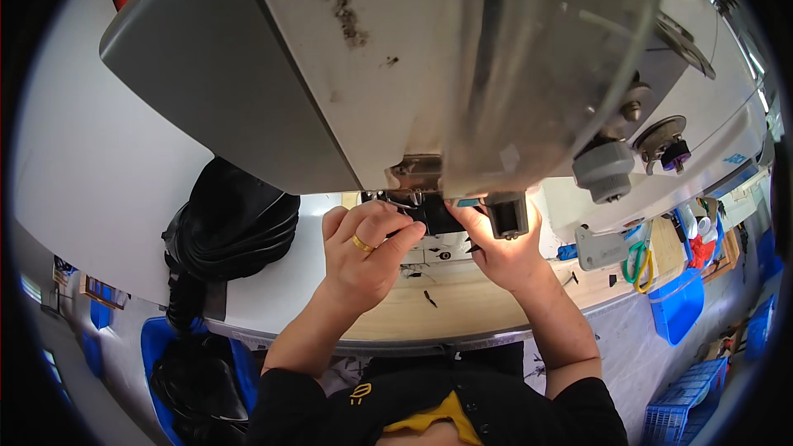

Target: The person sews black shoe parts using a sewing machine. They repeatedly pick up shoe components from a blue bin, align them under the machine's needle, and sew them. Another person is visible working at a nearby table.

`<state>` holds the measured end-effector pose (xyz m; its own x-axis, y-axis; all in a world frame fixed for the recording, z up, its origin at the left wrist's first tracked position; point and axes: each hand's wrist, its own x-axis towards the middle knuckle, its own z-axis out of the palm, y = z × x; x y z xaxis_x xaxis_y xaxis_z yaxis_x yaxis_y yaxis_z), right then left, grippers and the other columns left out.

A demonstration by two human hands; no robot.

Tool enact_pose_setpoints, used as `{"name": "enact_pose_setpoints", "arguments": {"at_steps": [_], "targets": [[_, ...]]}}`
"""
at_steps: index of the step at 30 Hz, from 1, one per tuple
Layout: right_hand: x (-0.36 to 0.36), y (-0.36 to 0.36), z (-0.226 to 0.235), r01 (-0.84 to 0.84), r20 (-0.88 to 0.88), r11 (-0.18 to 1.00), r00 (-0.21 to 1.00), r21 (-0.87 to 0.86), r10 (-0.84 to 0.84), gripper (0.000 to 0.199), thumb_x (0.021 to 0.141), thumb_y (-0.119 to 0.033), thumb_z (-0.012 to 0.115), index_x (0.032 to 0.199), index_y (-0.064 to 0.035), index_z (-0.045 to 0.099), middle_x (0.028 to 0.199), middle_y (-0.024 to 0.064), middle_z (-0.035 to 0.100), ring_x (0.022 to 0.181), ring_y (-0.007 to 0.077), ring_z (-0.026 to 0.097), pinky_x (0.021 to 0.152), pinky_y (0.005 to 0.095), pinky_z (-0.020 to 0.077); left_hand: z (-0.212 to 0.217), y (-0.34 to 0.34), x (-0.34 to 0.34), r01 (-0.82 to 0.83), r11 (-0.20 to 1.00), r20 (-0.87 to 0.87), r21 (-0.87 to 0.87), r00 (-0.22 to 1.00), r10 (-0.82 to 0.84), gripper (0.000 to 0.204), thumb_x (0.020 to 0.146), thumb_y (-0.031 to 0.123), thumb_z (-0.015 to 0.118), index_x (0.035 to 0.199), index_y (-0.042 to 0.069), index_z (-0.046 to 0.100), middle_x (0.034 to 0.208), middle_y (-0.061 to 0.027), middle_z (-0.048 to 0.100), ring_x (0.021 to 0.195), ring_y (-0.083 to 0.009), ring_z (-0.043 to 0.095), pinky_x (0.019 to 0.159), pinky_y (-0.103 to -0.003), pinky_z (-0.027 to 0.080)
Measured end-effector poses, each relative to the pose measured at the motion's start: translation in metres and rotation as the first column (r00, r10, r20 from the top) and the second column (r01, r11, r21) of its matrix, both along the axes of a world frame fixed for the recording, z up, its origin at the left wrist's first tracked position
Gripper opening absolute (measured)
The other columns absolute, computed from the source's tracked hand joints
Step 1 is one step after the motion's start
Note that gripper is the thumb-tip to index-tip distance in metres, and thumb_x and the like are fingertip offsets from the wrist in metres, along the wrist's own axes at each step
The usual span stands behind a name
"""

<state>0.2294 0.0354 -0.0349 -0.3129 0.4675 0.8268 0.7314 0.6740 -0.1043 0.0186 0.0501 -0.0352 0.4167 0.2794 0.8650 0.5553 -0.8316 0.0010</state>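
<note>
A white and grey sewing machine (372, 41) fills the upper view, its head right above my hands. My left hand (363, 256), with a gold ring on one finger, is just left of the presser foot (405, 198). Its fingers are curled, and thumb and forefinger come together at the edge of a small black piece (438, 216); what lies between them is too small to make out. My right hand (508, 252) is on the right side of that piece, its fingers closed about the edge. A dark, box-shaped machine part (506, 215) hides some of those fingers.
A pile of black pieces (235, 219) lies left on the table, with more in a blue bin (153, 363) below. Green and yellow-handled scissors (640, 266) hang right, near a blue tray (679, 306). Thread scraps dot the wooden table edge (405, 314). A blue crate (686, 400) stands low right.
</note>
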Motion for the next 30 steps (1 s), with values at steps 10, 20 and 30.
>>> {"name": "enact_pose_setpoints", "arguments": {"at_steps": [10, 20, 30], "targets": [[0.007, 0.005, -0.006, 0.031, 0.025, 0.999, 0.999, 0.017, -0.031, 0.043, 0.048, 0.0, 0.06, 0.09, -0.0038, 0.067, 0.08, 0.0073, 0.064, 0.068, 0.027, 0.062, 0.058, 0.0372, 0.0481, -0.003, 0.011, 0.0, 0.006, 0.998, 0.059, 0.059, 0.998, -0.009, 0.027, 0.06, -0.003, 0.069, 0.083, 0.012, 0.071, 0.087, 0.0022, 0.065, 0.084, -0.019, 0.062, 0.074, -0.032, 0.036], [0.005, 0.011, -0.007, 0.099, 0.019, 0.994, 0.995, 0.037, -0.1, 0.046, 0.051, 0.001, 0.062, 0.095, -0.0094, 0.068, 0.087, 0.0077, 0.064, 0.069, 0.0279, 0.06, 0.055, 0.0394, 0.0457, -0.019, 0.039, 0.002, 0.049, 0.99, 0.117, 0.135, 0.991, -0.065, 0.018, 0.064, 0.004, 0.071, 0.08, 0.011, 0.068, 0.085, 0.0032, 0.061, 0.077, -0.0173, 0.06, 0.076, -0.033, 0.035], [0.003, 0.023, -0.013, 0.06, 0.005, 0.998, 0.998, -0.036, -0.06, 0.026, 0.053, 0.002, 0.064, 0.075, -0.0085, 0.056, 0.067, 0.0079, 0.056, 0.063, 0.0312, 0.059, 0.056, 0.0407, 0.0484, -0.037, 0.068, -0.008, 0.005, 0.996, 0.175, -0.095, 0.984, 0.012, 0.026, 0.061, 0.0, 0.07, 0.086, 0.007, 0.067, 0.089, -0.0054, 0.064, 0.086, -0.0291, 0.06, 0.079, -0.042, 0.041]]}}
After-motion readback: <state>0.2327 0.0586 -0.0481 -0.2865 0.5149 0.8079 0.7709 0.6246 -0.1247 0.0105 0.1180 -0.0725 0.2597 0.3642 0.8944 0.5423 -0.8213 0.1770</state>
